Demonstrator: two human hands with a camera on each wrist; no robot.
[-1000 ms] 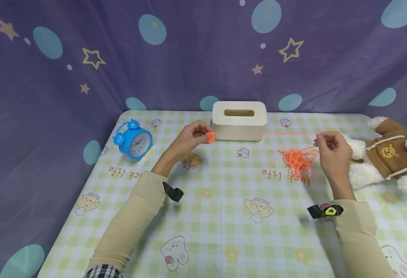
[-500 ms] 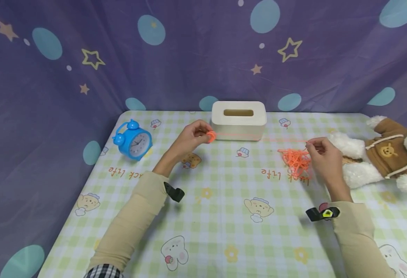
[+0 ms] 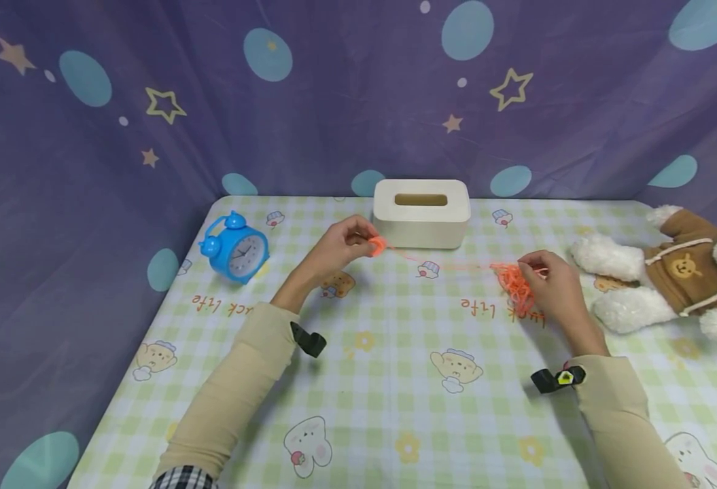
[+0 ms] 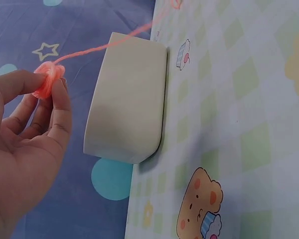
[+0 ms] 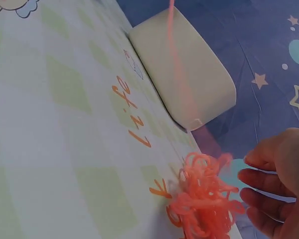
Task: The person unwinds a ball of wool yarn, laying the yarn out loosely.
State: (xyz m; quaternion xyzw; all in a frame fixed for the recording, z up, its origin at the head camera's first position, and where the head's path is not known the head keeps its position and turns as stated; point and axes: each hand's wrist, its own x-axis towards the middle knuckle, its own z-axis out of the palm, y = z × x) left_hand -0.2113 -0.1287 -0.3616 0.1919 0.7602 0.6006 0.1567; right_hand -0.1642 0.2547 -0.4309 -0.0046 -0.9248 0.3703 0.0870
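Observation:
Thumb and fingertips of my left hand [image 3: 341, 246] pinch a small wound bundle of orange yarn [image 4: 48, 82], held up in front of the tissue box. From it a thin, slack strand [image 4: 92, 50] runs right towards a loose yarn tangle [image 3: 511, 282] lying on the table. Right at that tangle is my right hand [image 3: 552, 288], covering part of its right side in the head view. In the right wrist view its fingers [image 5: 261, 181] are loosely bent beside the yarn, with nothing seen between them.
A cream tissue box [image 3: 421, 234] stands at the table's back edge, behind the strand. On the left is a blue alarm clock [image 3: 234, 248]. A white plush toy in a brown hoodie [image 3: 682, 265] lies at the right. A patterned purple curtain [image 3: 358, 102] hangs behind.
My right hand has moved left and down from beyond the tangle to its right side. The strand, taut before, now sags. My left hand has barely moved.

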